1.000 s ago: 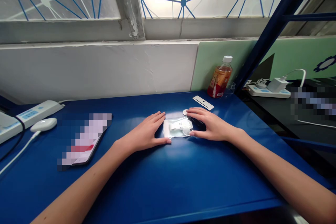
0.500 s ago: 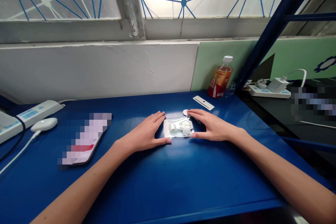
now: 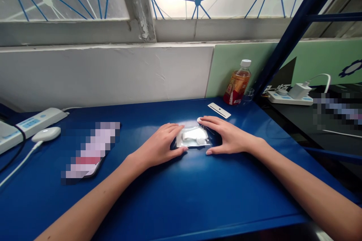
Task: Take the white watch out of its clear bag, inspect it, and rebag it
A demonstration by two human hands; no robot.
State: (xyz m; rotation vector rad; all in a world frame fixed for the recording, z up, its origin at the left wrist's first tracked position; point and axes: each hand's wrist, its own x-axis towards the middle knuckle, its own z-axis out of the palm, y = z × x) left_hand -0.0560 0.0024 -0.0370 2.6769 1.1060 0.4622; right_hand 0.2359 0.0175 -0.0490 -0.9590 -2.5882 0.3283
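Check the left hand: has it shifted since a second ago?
Yes. The left hand slid right, fingertips now over the clear packet's left edge; the white strip stayed put.

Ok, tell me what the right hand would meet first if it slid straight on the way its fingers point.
The right hand points leftward across the blue table. First in line is the clear plastic pouch, which its fingertips seem to touch already. Beyond it waits the left hand on the pouch's far edge.
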